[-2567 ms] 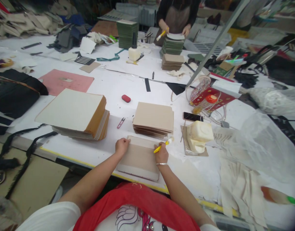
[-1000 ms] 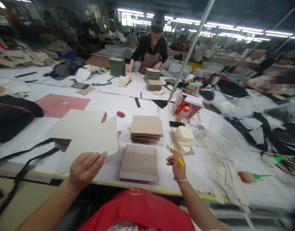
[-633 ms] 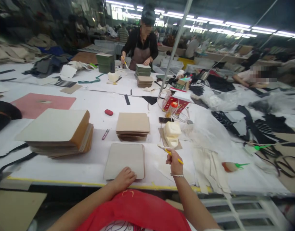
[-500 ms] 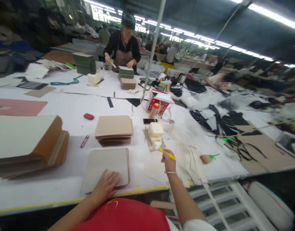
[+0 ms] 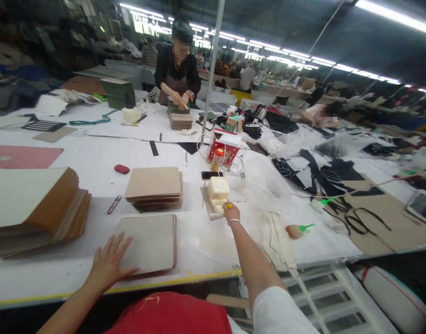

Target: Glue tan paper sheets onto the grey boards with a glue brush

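Note:
My left hand (image 5: 111, 260) has its fingers spread at the left edge of a low stack of grey boards (image 5: 148, 243), with the thumb by the near edge. My right hand (image 5: 231, 213) is closed around a yellow-handled brush (image 5: 229, 205), at the front of a cream plastic glue container (image 5: 219, 188). The brush's tip is hidden. The container sits on a small piece of board (image 5: 206, 204). Behind the low stack is a taller stack of tan boards (image 5: 153, 183).
A large stack of boards (image 5: 28, 195) stands at the left. Thread snips (image 5: 114, 204) and a red case (image 5: 121, 169) lie nearby. Fabric strips (image 5: 273, 239) and a green-tipped bottle (image 5: 296, 231) are at the right. Across the table, a co-worker (image 5: 178, 69) handles another stack.
My left hand has slid left from the top of the low stack to its edge, fingers spreading. My right hand has moved forward with the brush to the container.

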Demonstrator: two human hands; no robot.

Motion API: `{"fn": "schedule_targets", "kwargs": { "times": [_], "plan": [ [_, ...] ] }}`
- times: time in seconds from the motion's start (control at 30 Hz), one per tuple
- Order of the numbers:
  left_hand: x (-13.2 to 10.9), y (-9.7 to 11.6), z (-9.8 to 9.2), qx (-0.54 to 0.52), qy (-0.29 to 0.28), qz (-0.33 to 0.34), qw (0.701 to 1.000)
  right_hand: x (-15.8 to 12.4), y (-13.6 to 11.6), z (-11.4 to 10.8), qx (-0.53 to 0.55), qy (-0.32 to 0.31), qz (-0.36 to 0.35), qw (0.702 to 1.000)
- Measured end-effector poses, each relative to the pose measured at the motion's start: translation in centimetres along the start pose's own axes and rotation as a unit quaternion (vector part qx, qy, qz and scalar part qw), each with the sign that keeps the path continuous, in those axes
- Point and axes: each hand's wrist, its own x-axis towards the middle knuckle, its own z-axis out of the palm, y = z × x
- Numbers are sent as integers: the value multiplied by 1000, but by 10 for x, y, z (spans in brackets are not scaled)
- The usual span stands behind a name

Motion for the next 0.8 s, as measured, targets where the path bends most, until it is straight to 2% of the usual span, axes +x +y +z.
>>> {"fn": "schedule_targets", "kwargs": {
  "times": [0.07,0.13,0.23,0.33,0.4,0.47,0.53,0.6,0.7,0.77,0.8],
  "plan": [
    [7,-9,3,-51,28,-90,994,0,5,3,-19,-25,-15,999],
    [13,-15,7,-106,-2,-153,982,-3,13,5,-50,-56,-47,996],
    [16,-16,14,-159,-47,-169,972,-9,26,3,-157,-98,-143,972],
    [16,-11,17,-172,-35,-169,970,-15,34,-3,-151,-86,-175,969],
    [17,-10,15,-170,-31,-162,971,-16,32,-6,-84,-69,-133,985],
    [20,-11,10,-160,-38,-149,975,-15,26,-5,26,-33,-29,999],
    [23,-11,3,-132,-41,-136,981,-13,20,-2,117,10,69,991],
    [23,-7,-6,-85,-17,-114,990,-14,16,0,158,52,132,977],
    [13,11,-17,-34,19,-10,999,-20,14,-1,172,115,187,960],
    [2,27,-19,-30,2,87,996,-29,4,1,188,134,196,953],
    [-5,34,-20,-31,-16,129,991,-35,-5,5,201,123,174,956]
  ]
}}
